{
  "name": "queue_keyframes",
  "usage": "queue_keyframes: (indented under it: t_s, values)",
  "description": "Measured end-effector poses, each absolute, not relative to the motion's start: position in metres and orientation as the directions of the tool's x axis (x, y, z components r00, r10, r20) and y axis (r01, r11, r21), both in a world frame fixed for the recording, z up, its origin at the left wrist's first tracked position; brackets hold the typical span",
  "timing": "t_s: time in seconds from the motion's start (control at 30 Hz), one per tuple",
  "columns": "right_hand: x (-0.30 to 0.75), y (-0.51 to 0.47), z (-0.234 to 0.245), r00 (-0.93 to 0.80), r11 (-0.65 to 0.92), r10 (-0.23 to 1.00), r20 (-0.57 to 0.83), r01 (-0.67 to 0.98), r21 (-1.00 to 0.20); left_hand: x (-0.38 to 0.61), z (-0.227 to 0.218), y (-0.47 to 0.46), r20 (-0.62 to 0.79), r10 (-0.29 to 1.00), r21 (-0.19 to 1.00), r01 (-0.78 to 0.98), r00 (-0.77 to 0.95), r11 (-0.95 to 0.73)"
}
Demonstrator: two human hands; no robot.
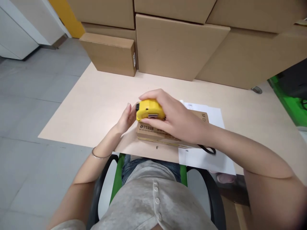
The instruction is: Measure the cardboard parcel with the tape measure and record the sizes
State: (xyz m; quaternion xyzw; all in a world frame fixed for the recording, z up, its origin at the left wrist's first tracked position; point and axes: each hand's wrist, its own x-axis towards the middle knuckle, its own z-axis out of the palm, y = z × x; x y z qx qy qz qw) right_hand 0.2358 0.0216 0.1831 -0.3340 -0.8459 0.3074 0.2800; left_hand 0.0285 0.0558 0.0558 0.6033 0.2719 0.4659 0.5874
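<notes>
My right hand (177, 118) is wrapped around a yellow tape measure (150, 109) and holds it over the left part of a small cardboard box (146, 134). A black cord loop (211, 150) hangs out below the right wrist. My left hand (126, 118), thumb raised and fingers apart from it, is at the box's left end, close to the black front of the tape measure. Its fingertips are partly hidden behind the tape measure, so whether they touch the box I cannot tell. Printed text and a phone number show on the box.
White paper sheets (219, 159) lie partly under the box on the pale table (79, 108). Large cardboard boxes (172, 48) are stacked along the back edge, with a flatter box (112, 57) at the back left. A green-and-black chair (117, 179) is beneath me.
</notes>
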Motion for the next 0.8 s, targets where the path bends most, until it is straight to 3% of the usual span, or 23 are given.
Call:
queue_keyframes:
  t_s: [0.13, 0.27, 0.5, 0.8]
  values:
    - [0.221, 0.027, 0.176, -0.657, 0.584, 0.717, 0.231, 0.387, -0.714, 0.029, 0.049, 0.057, 0.173, 0.915, 0.973, -0.205, 0.363, -0.103]
    - [0.243, 0.02, 0.174, -0.637, 0.578, 0.739, 0.22, 0.431, -0.693, 0.017, 0.043, 0.062, 0.247, 0.859, 0.967, -0.17, 0.448, -0.189]
    - [0.349, -0.012, 0.171, -0.415, 0.411, 0.895, 0.165, 0.623, -0.666, 0.01, 0.049, 0.068, 0.276, 0.802, 0.961, -0.185, 0.53, -0.208]
    - [0.413, -0.055, 0.157, -0.226, 0.271, 0.961, 0.159, 0.663, -0.697, 0.018, 0.065, 0.061, 0.27, 0.833, 0.959, -0.207, 0.482, -0.192]
